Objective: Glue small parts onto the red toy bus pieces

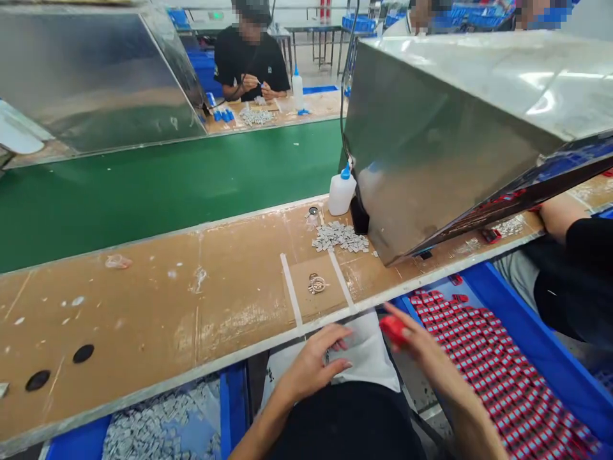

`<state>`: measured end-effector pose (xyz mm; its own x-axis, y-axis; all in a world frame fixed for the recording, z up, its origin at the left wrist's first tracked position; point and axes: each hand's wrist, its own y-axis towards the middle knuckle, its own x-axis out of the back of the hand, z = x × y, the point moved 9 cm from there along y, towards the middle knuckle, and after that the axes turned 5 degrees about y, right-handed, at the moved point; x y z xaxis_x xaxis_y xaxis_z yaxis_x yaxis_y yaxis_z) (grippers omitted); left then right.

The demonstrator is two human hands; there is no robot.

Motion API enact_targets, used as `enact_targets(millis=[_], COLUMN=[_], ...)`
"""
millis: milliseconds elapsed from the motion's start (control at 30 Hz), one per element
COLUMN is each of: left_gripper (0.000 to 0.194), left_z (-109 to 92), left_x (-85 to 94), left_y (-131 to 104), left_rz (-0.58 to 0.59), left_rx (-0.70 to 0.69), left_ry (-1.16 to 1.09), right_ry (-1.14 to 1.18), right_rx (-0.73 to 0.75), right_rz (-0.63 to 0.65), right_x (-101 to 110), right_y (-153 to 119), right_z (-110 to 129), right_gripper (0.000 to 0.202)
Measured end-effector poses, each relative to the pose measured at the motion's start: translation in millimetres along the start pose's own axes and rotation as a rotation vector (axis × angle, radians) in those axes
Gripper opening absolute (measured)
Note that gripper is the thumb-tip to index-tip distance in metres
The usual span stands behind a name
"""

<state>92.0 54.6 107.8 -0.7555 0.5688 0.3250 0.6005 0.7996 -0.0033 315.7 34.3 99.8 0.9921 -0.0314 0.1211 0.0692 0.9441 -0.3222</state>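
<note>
My right hand (416, 338) has its fingers closed around a small red part (393, 328), blurred by motion, above the near edge of the blue bin on the right. That bin (498, 291) holds rows of red parts (483, 358) with pale blue faces. Over my lap and a white cloth (366, 348), my left hand (318, 361) is held with thumb and fingers apart and nothing between them. On the bench ahead lie a small ring-shaped item (317, 285) between two white tape strips and a pile of small grey pieces (339, 236).
A white bottle with a blue cap (341, 191) stands beside a large metal hood (460, 147). Past the bench runs a green belt (191, 185). A blue bin of grey pieces (158, 421) sits lower left. A co-worker (251, 61) works opposite; another person's arm (567, 220) shows at right.
</note>
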Motion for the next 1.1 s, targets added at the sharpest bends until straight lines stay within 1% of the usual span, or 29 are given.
enact_targets(millis=[33, 67, 100, 133, 200, 267, 333, 400, 433, 500, 533, 600, 667, 700, 767, 833, 900, 967, 1033, 1100], left_gripper=[0.048, 0.053, 0.053, 0.049, 0.041, 0.036, 0.034, 0.033, 0.034, 0.038, 0.04, 0.045, 0.056, 0.061, 0.062, 0.053, 0.041, 0.036, 0.038, 0.042], left_z=[-3, -6, -8, -9, -4, 8, 24, 39, 45, 56, 60, 64, 63, 61, 55, 45, 35, 27, 23, 22], left_x=[-0.8, -1.6, -1.7, -0.1, 6.3, 13.3, 19.5, 26.0, 29.0, 31.5, 30.0, 23.6, 18.6, 18.5, 25.3, 35.8, 40.6, 36.3, 28.7, 23.6], left_y=[4, 7, 9, 11, 13, 15, 15, 14, 13, 10, 8, 4, 0, -2, -6, -8, -7, -4, -1, 1], left_rz=[0.017, 0.035, 0.046, 0.043, 0.007, -0.036, -0.081, -0.151, -0.192, -0.262, -0.275, -0.266, -0.236, -0.224, -0.229, -0.251, -0.246, -0.191, -0.122, -0.07], left_rx=[-0.033, -0.068, -0.101, -0.129, -0.142, -0.101, -0.031, 0.051, 0.098, 0.199, 0.247, 0.325, 0.364, 0.366, 0.331, 0.258, 0.173, 0.098, 0.051, 0.04], left_ry=[-0.021, -0.039, -0.055, -0.069, -0.086, -0.087, -0.088, -0.104, -0.127, -0.212, -0.273, -0.398, -0.467, -0.461, -0.345, -0.144, 0.016, 0.072, 0.081, 0.091], right_ry=[0.059, 0.119, 0.174, 0.22, 0.27, 0.233, 0.11, -0.023, -0.07, -0.124, -0.146, -0.196, -0.227, -0.223, -0.196, -0.187, -0.208, -0.238, -0.281, -0.325], right_rx=[-0.024, -0.026, -0.021, -0.017, -0.013, -0.013, 0.013, 0.078, 0.124, 0.224, 0.269, 0.335, 0.341, 0.319, 0.247, 0.177, 0.134, 0.108, 0.094, 0.092], right_rz=[0.118, 0.208, 0.275, 0.322, 0.364, 0.361, 0.327, 0.298, 0.302, 0.369, 0.421, 0.504, 0.521, 0.504, 0.446, 0.382, 0.37, 0.432, 0.528, 0.596], right_x=[-32, -58, -80, -96, -114, -118, -113, -107, -106, -112, -118, -130, -137, -139, -138, -135, -134, -138, -142, -144], right_y=[-11, -18, -22, -23, -17, -5, 11, 26, 31, 38, 39, 38, 38, 40, 43, 47, 48, 46, 44, 44], right_z=[-8, -9, -7, -4, -1, -4, -8, -6, 0, 14, 22, 33, 35, 33, 24, 16, 13, 16, 23, 30], right_gripper=[0.056, 0.058, 0.06, 0.062, 0.064, 0.063, 0.058, 0.053, 0.051, 0.049, 0.046, 0.038, 0.031, 0.029, 0.03, 0.031, 0.037, 0.05, 0.067, 0.08])
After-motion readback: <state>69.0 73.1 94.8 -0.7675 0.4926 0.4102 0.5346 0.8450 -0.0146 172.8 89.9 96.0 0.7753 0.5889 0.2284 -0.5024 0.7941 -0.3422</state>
